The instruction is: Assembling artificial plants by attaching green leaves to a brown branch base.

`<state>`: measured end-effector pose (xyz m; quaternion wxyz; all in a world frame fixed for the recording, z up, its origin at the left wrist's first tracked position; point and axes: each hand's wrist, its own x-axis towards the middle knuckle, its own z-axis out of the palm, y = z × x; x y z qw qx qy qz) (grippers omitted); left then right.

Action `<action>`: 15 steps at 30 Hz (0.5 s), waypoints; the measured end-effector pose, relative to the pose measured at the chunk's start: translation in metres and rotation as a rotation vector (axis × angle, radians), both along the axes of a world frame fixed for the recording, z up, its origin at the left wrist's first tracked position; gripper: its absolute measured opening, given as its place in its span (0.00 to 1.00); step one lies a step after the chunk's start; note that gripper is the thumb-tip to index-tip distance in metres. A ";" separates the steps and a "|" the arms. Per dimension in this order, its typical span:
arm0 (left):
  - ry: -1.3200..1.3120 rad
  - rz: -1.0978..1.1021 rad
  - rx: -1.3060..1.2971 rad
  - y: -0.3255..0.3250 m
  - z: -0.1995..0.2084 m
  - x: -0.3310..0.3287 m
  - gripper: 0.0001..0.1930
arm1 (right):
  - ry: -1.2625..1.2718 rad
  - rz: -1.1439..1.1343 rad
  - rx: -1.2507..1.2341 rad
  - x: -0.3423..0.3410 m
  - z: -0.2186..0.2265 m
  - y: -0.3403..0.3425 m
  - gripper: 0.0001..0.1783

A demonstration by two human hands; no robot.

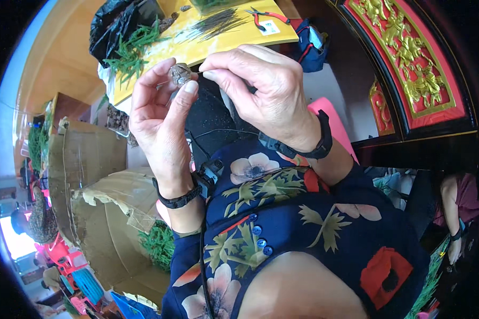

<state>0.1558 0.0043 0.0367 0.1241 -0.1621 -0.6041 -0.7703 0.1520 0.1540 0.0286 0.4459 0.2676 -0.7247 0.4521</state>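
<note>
Two bare hands meet close under the head camera, above a yellow table [207, 45]. The left hand [162, 114] is raised with its palm turned inward, and its thumb and fingers are closed around a small brownish pine cone [180, 74], which sits at the fingertips just in front of the table's near edge. The right hand [263, 95] comes in from the other side, fingers curled and pinched together, its fingertips touching or just beside the cone; whether it holds a thin wire there I cannot tell, as anything between the fingers is too small to make out. Each wrist carries a black band [182, 198], and a thin black cable [203, 266] runs down along the left forearm. The person's sleeves and front are a dark blue garment with large flowers and leaves [282, 212]. On the table lie a bundle of thin dark wires [213, 24], red-handled pliers [266, 17] just beside them, and green artificial pine sprigs [130, 53] spilling from a black plastic bag [114, 26] at the table's far left. Left of the hands, lower down, stand open cardboard boxes [90, 159], with more green sprigs [158, 244] near them. At the right rise a red and gold carved panel [410, 58] and, near the lower right rim, another person's arm [455, 212].
</note>
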 end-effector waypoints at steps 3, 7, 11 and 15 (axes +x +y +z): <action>-0.014 -0.019 -0.015 0.000 -0.002 -0.001 0.21 | -0.011 -0.035 0.004 0.001 -0.001 0.000 0.06; -0.056 -0.020 -0.038 -0.001 -0.003 0.001 0.21 | -0.001 -0.086 0.018 -0.001 -0.003 0.001 0.06; -0.046 -0.023 -0.069 0.000 -0.001 0.002 0.21 | 0.006 -0.098 0.005 0.000 -0.004 -0.003 0.06; -0.096 -0.094 0.047 0.000 -0.004 0.000 0.22 | -0.032 -0.090 -0.007 0.001 -0.006 -0.003 0.06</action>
